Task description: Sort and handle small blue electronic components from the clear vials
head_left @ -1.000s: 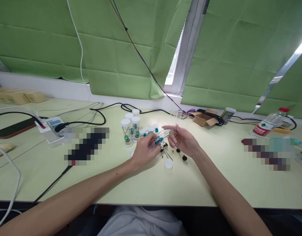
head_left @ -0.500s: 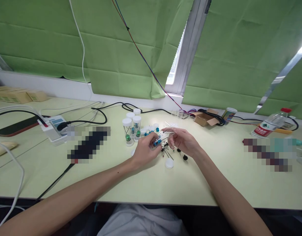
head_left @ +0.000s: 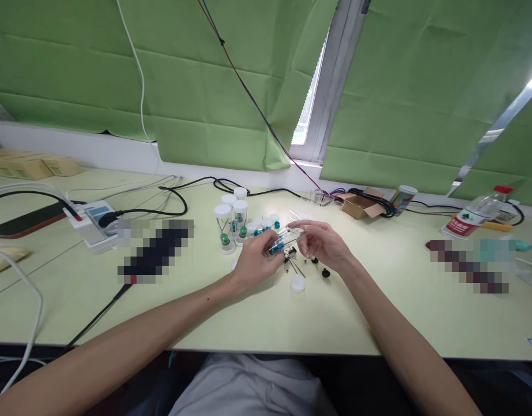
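Observation:
My left hand is wrapped round a clear plastic tube with blue pieces inside it, tilted up to the right. At the tube's upper end is my right hand, its fingers bent and close together; what they pinch, if anything, is too small to make out. Below the hands lie thin metal rods and small black round pieces. A white cap rests nearer the front edge. Left of my left hand, several capped clear tubes stand upright, some with green balls inside.
Loose blue pieces and more white caps lie behind my left hand. An open cardboard box with black cable stands at the back. A water bottle is at right, a power strip at left. Cables run along the wall.
The view has shifted slightly. The fingers of my right hand have moved a little at the tube's end; my left hand keeps its hold on the tube.

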Tool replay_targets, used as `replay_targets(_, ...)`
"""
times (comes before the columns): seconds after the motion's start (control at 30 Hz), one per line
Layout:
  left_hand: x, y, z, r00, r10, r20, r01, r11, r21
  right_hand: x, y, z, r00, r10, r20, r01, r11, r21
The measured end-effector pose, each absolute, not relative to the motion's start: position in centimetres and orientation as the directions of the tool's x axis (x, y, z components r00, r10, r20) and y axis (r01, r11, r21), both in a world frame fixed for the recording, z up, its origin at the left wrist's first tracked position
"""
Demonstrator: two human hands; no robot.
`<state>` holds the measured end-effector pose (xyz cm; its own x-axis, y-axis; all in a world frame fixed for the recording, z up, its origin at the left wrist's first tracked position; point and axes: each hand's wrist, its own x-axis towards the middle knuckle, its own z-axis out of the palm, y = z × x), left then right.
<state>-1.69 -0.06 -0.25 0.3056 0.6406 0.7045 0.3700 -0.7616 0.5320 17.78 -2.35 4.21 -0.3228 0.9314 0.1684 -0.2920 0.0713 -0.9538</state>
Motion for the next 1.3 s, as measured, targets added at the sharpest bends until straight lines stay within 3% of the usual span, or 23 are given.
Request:
replay_targets(0.43, -1.4, 0.0, -0.2, 0.325, 0.662, 0.675, 0.368, -0.746, 0.555, 17.6, -2.4, 4.1, -0.301, 0.935, 0.189, -0.272, 0.105, -0.956)
replay_targets(0.6, -1.1, -0.4, 0.0, 0.312, 0.701, 0.642, 0.357, -0.712, 0.604, 17.3, -1.9, 3.7, -0.204, 0.954, 0.218, -0.239, 0.167, -0.957)
replay_targets(0.7, -0.9, -0.7, 0.4, 0.291, 0.734, 0.614, 0.347, -0.679, 0.647, 17.1, -1.6, 3.3, -0.079, 0.971, 0.227, -0.062, 0.222, -0.973)
replay_targets(0.77, -0.9, -0.8, 0.8, 0.268, 0.775, 0.572, 0.342, -0.632, 0.696, 17.1, -1.5, 3.0, -0.007, 0.963, 0.269, 0.179, 0.265, -0.947)
replay_targets(0.83, -0.9, -0.9, 1.1, 0.254, 0.816, 0.520, 0.325, -0.578, 0.749, 17.1, -1.5, 2.7, 0.001, 0.938, 0.347, 0.449, 0.309, -0.838)
replay_targets(0.9, -0.9, -0.9, 1.2, 0.227, 0.841, 0.491, 0.317, -0.540, 0.779, 17.2, -1.5, 2.4, -0.029, 0.920, 0.390, 0.616, 0.324, -0.718)
replay_targets(1.03, -0.9, -0.7, 1.0, 0.214, 0.864, 0.455, 0.317, -0.502, 0.804, 17.3, -1.4, 1.9, -0.093, 0.925, 0.368, 0.710, 0.321, -0.626)
replay_targets(1.3, -0.7, -0.8, 0.7, 0.225, 0.853, 0.471, 0.357, -0.522, 0.775, 17.2, -1.5, 1.8, -0.187, 0.933, 0.306, 0.741, 0.339, -0.580)
